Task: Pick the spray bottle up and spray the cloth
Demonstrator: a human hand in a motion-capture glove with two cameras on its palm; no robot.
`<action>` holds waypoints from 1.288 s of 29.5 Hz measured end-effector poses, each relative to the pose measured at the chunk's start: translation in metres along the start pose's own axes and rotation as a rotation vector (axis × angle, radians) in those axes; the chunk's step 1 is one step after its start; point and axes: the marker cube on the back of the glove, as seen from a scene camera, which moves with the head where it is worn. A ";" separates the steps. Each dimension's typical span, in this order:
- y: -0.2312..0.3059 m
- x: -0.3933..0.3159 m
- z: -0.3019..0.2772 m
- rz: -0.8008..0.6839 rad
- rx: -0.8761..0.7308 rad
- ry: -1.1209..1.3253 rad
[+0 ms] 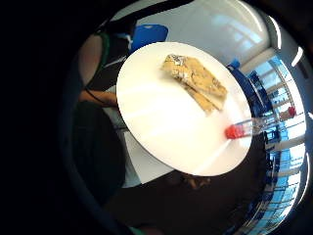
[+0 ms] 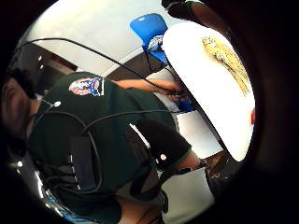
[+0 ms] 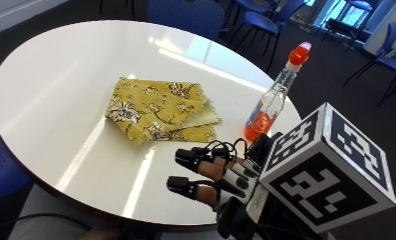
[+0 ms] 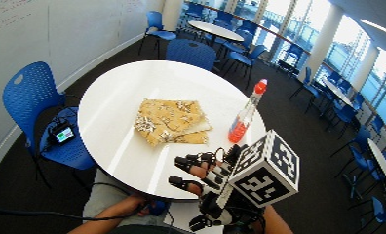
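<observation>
Round white table [image 3: 51, 70]. Folded yellow cloth [image 3: 161, 110] flat near the middle, patterned, 2 layers showing at its right edge. Bottle [image 3: 271, 102] upright just right of the cloth, apart from it, close to the table's right rim; clear body, orange liquid low down, red-orange spray head [image 3: 298, 54] at top. Gloved right hand [image 3: 214, 172] over the near rim, just near of the bottle and not touching it; fingers [image 3: 191, 155] spread and only lightly bent, nothing held, released. Little-finger palm view confirms the gap: bottle [image 1: 249, 128] small at the table's rim, cloth [image 1: 195, 81] farther in, so palm not yet close to either. Step in hand, by judgement: the reach to the bottle, grasp not yet made. To do well: carry the hand far and slightly right, wrap fingers round the narrow upper body under the spray head, index finger free for the trigger. Bottle tall, slim and near the rim, so likely to tip or slide off if nudged sideways; better approached from the near side, closing round it rather than pushing. Nozzle direction not readable here; worth checking before lifting, then turning it left toward the cloth. Lift straight up, short carry left, spray from above the cloth's middle.
</observation>
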 end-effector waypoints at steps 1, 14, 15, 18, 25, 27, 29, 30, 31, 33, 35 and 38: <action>0.000 0.000 0.000 0.000 0.000 0.000; -0.002 0.000 0.002 -0.002 -0.010 -0.003; -0.002 0.000 0.002 -0.002 -0.010 -0.003; -0.002 0.001 0.002 -0.001 -0.012 -0.003; -0.007 0.004 0.003 -0.005 -0.019 0.002; -0.010 0.007 0.002 -0.007 -0.021 0.000; -0.014 0.010 0.002 -0.008 -0.022 -0.004; -0.016 0.011 0.001 -0.007 -0.022 -0.007; -0.018 0.012 0.002 -0.007 -0.022 -0.009; -0.021 0.014 0.003 -0.005 -0.023 -0.015; -0.023 0.016 0.004 0.000 -0.022 -0.019; -0.028 0.021 0.007 0.021 -0.016 -0.006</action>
